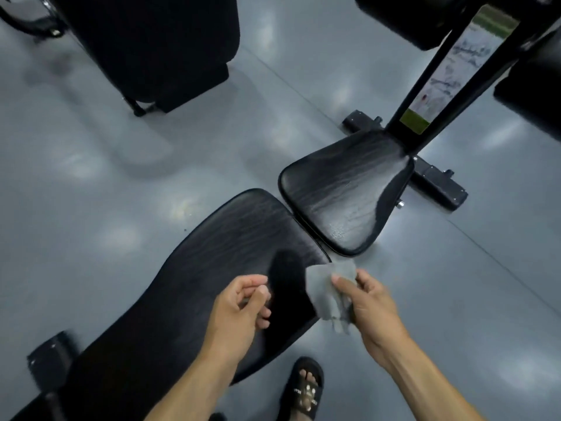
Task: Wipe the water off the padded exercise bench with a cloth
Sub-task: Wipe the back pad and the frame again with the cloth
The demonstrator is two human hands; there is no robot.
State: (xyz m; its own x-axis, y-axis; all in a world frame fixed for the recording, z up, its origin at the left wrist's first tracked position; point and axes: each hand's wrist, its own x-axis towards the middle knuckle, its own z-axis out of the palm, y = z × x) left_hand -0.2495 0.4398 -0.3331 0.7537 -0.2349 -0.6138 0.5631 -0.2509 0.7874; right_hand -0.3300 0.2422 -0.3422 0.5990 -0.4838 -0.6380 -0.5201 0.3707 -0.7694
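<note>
Right hand [368, 305] grip pinches grey cloth [329, 291] | left hand [243, 308] curled, seemingly empty | I'd flatten cloth, sweep toward wet far seat pad [346, 192].

Single head-worn wide-angle view, aimed forward and steeply down, close over both hands, right hand [368, 302] and left hand [243, 305] low in frame, bench [230, 238] beyond the fingertips, edges distorted
</note>
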